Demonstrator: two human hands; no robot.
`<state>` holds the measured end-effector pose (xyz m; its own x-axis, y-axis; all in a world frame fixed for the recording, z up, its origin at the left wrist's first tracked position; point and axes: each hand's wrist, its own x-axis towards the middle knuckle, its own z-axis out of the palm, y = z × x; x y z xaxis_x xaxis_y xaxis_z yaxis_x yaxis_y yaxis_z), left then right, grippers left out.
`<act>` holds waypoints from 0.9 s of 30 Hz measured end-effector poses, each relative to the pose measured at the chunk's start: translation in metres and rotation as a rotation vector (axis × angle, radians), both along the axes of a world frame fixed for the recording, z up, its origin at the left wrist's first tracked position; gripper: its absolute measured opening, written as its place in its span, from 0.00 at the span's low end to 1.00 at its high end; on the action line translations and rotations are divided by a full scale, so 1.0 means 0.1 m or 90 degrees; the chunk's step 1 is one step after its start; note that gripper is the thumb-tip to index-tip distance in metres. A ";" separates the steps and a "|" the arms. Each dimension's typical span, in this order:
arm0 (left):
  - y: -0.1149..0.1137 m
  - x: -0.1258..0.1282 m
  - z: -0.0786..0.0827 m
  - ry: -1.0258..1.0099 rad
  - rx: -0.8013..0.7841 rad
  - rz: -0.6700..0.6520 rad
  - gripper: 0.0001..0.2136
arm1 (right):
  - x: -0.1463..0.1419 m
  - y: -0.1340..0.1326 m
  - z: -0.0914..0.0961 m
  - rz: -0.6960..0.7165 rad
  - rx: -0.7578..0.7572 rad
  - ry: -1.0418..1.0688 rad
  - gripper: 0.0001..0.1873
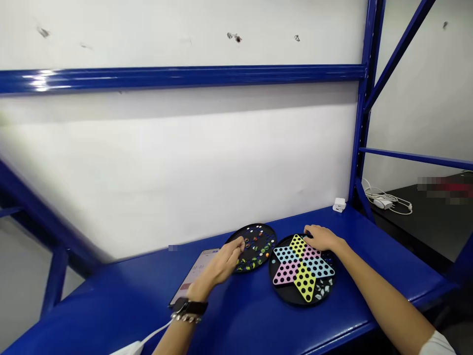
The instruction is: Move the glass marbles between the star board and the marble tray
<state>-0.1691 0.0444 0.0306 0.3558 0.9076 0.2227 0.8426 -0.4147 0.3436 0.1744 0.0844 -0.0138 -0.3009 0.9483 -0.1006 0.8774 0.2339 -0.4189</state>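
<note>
Yellow-and-pink star board (303,268) shows empty holes, right hand (321,238) lying loosely curved at its 12 o'clock, left hand (221,264) pinched at the marble tray's (254,249) 9 o'clock

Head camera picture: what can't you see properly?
Head view:
Left hand's fingers hide whatever they may pinch.
Right hand covers part of the star-shaped pastel checkers board.
Writing on the flat glowing phone is too blurred to read.
Small marbles on the round black tray are too tiny to tell apart.

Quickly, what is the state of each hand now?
Left hand: pinched closed above the marble tray; cannot tell if it holds anything.
Right hand: open, resting on the Chinese checkers board.
</note>
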 end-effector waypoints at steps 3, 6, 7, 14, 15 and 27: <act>-0.13 -0.18 -0.12 -0.031 -0.016 0.018 0.15 | 0.00 0.00 0.00 0.001 -0.002 0.000 0.19; -0.14 -0.24 -0.16 -0.033 -0.018 0.043 0.17 | 0.00 0.02 -0.01 0.000 -0.003 0.005 0.20; -0.13 -0.24 -0.16 -0.025 -0.027 0.050 0.17 | 0.01 0.02 -0.01 -0.004 -0.003 0.007 0.20; -0.19 -0.26 -0.12 0.019 -0.122 0.074 0.16 | 0.00 -0.01 0.03 -0.003 -0.008 0.015 0.18; -0.19 -0.27 -0.12 0.014 -0.128 0.075 0.16 | 0.00 -0.01 0.04 -0.002 -0.008 0.017 0.18; -0.18 -0.33 -0.13 0.031 -0.164 0.085 0.16 | 0.14 0.09 0.07 0.076 0.057 0.138 0.09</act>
